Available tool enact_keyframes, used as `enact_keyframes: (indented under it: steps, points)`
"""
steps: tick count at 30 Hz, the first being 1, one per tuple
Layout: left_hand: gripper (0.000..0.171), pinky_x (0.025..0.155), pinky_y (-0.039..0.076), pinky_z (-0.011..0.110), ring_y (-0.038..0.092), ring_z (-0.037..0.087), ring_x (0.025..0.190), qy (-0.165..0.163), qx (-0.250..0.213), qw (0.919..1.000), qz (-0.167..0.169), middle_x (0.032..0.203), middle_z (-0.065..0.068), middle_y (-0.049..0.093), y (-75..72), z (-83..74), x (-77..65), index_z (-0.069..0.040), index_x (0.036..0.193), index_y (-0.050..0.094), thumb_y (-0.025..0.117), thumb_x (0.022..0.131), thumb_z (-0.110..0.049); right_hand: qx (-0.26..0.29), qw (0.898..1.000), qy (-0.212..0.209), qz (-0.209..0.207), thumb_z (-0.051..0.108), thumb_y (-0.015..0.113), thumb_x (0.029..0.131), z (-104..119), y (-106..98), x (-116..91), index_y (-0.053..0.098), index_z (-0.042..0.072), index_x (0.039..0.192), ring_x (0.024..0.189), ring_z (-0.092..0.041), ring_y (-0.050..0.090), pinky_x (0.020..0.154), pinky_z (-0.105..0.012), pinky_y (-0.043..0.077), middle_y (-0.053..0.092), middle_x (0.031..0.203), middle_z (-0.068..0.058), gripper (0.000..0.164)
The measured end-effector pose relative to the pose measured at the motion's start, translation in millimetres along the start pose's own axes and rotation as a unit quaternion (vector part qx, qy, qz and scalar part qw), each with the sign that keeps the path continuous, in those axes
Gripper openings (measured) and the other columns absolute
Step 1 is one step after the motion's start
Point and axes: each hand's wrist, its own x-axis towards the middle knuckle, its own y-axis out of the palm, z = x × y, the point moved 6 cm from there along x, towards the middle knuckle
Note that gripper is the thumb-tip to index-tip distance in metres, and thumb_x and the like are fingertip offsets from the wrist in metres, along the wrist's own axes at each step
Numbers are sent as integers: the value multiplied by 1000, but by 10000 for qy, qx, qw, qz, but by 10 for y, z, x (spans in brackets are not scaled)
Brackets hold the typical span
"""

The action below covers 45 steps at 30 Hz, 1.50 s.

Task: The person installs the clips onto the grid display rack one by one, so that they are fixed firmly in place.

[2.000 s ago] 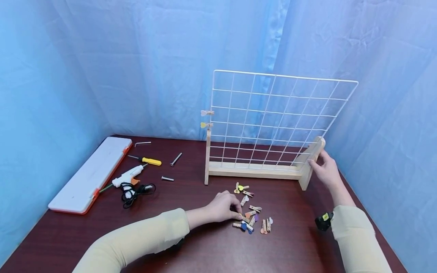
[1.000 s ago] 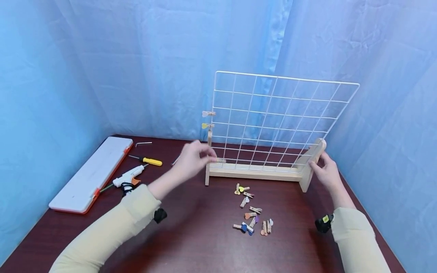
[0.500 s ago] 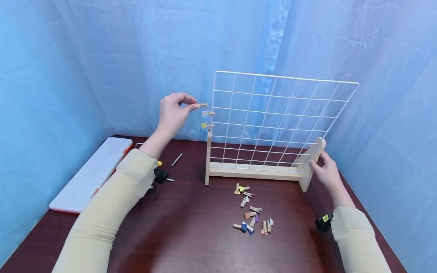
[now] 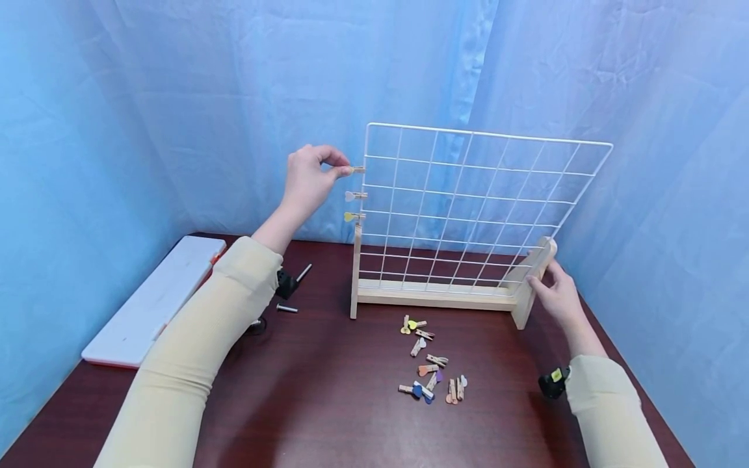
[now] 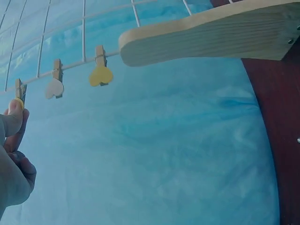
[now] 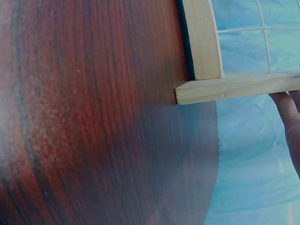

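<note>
My left hand (image 4: 309, 175) pinches a small wooden clothespin (image 5: 18, 89) by its yellow heart end, between thumb and finger. The clothespin's tip is right at the left edge wire of a white wire grid (image 4: 468, 134). Below it on the same wire hang a clothespin with a white heart (image 5: 55, 88) and another with a yellow heart (image 5: 101, 75). The grid stands leaning in a wooden stand (image 4: 435, 296). At the stand's right side piece (image 4: 529, 286), my right hand (image 4: 558, 292) grips the wood, thumb in front and fingers behind, partly hidden.
Several loose clothespins with coloured hearts (image 4: 429, 370) lie scattered in front of the stand. Left on the table (image 4: 328, 416) are a white case (image 4: 155, 299) and two bolts (image 4: 287, 308). My left sleeve covers a glue gun, its cable partly showing.
My left hand has picked a clothespin from the scattered ones and carried it up and left to the grid's left edge. The right hand has stayed on the stand.
</note>
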Motion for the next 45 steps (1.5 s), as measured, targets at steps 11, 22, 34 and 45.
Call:
enact_keyframes:
  steps: [11, 22, 34, 45]
  points:
    - [14, 84, 32, 28, 44, 12, 77, -109, -54, 9997, 202, 80, -7, 65, 37, -1, -2, -18, 84, 69, 68, 77, -31, -79, 10000, 22, 4, 23, 53, 89, -8, 1, 2, 34, 28, 137, 123, -29, 35, 93, -57, 35, 40, 134, -17, 52]
    - [21, 59, 38, 22, 46, 18, 72, 483, -967, 9940, -172, 86, 1, 63, -27, -128, -411, -10, 91, 69, 71, 76, -24, -156, 9998, 97, 18, 24, 54, 89, 16, 24, 24, 35, 28, 137, 120, -25, 39, 93, -46, 40, 42, 134, -15, 51]
    - [24, 69, 45, 22, 51, 6, 75, 410, -913, 9712, 2162, 83, -7, 62, 889, -162, -1635, -18, 92, 68, 75, 70, -26, -156, 9998, 117, -29, 20, 55, 89, 10, 24, 39, 36, 21, 137, 120, -26, 38, 95, -46, 38, 42, 134, -15, 52]
    - [31, 74, 40, 14, 53, 3, 78, 1678, -441, 8989, 4023, 85, -13, 63, 1570, -368, -2605, -20, 95, 66, 75, 68, -34, -261, 9996, 65, 54, 26, 52, 90, -35, 49, 32, 32, 27, 138, 120, -27, 39, 90, -50, 40, 41, 135, -13, 52]
